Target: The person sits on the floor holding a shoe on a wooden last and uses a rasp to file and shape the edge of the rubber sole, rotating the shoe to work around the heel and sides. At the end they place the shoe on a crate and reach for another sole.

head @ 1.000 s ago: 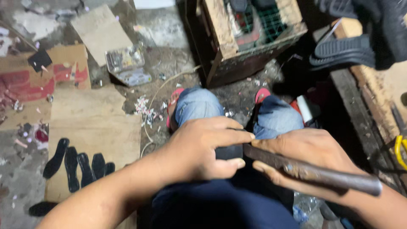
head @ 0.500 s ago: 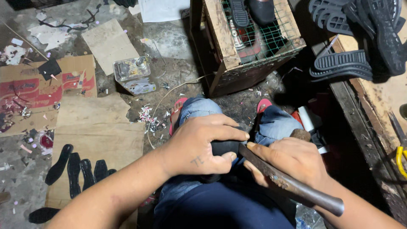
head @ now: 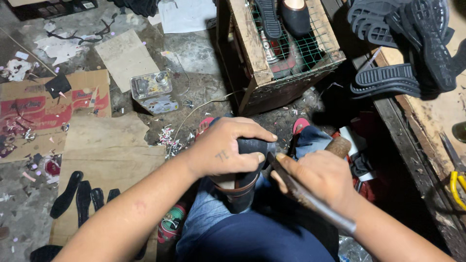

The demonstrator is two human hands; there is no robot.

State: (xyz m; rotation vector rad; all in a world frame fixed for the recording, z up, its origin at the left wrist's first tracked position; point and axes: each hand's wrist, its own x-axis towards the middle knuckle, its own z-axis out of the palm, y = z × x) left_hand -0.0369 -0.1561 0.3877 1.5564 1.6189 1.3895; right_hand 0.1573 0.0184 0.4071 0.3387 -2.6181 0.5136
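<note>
Floor: grey concrete, dirty and strewn with paper scraps, runs under everything I see from my seat.
Far left: flattened cardboard (head: 53,114) lies on the floor, and a row of black insole cut-outs (head: 82,196) rests on its lower sheet.
Upper left of centre: a clear plastic box (head: 154,92) sits on the concrete beside the cardboard.
Left hand: my left hand (head: 228,148) is clamped over the top of the black shoe (head: 247,167), fingers curled across its far edge, thumb pressing the near side.
Shoe: it stands on my lap between my knees, directly under my left hand and touching the fingertips of my right; its lower part runs down towards my jeans.
Behind the shoe: a wooden crate (head: 272,53) with green wire mesh holds a couple of dark shoes and stands on the floor just past my knees.
Right hand: my right hand (head: 323,177) is closed around a flat metal tool (head: 310,199), forefinger laid along the blade.
Tool: its tip meets the right side of the shoe just below my left fingers; the rest slants down to the right past my wrist.
Far right: black rubber soles (head: 403,43) are stacked on a wooden bench (head: 437,116).
</note>
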